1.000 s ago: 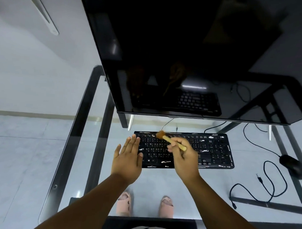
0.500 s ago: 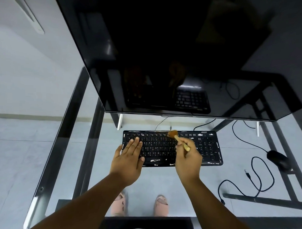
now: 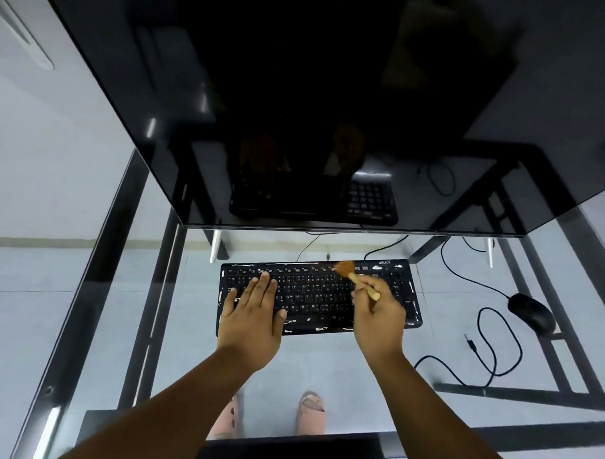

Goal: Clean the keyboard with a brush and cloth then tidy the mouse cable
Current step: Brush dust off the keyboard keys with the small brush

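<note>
Spanning frame centre left-to-right, keyboard [image 3: 321, 295] lay under flat left hand [image 3: 253, 317]; right hand [image 3: 380, 314] pinched brush [image 3: 356, 277] upper right.

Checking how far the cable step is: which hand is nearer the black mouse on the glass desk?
Right. The right hand grips the wooden brush over the black keyboard's right part, short of the black mouse; the left hand rests flat on its left part, farther away.

Glass desk [image 3: 86, 290] on black frame; pale tiled floor [image 3: 35, 271], white wall [image 3: 57, 152].
</note>
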A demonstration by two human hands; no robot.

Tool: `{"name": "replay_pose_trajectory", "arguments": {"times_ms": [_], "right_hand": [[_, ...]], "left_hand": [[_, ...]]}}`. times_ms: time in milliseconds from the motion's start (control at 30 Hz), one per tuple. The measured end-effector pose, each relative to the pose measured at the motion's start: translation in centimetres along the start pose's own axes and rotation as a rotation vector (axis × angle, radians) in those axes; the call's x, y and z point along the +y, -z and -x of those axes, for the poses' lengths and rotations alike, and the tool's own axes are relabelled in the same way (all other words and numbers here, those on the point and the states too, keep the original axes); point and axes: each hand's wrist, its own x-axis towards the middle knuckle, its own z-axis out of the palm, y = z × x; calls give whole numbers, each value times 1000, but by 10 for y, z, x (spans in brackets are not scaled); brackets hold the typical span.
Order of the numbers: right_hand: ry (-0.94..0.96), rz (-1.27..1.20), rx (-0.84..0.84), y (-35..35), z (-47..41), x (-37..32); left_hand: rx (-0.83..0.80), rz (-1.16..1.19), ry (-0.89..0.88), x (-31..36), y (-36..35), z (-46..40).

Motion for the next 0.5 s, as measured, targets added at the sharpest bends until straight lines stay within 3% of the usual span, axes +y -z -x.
{"name": "replay_pose_trajectory", "arguments": {"times_ms": [67, 200, 333, 500], "right_hand": [[-31, -46, 68, 8, -5, 5], [9, -43, -55, 18, -8, 12], [-50, -71, 96, 33, -15, 19], [-51, -103, 111, 56, -10, 25]], "left_hand": [[-4, 3, -25, 7, -3, -3], [-19, 37, -85, 21, -10, -6], [-35, 37, -105, 36, -15, -9], [-50, 38, -114, 50, -17, -11]]}}
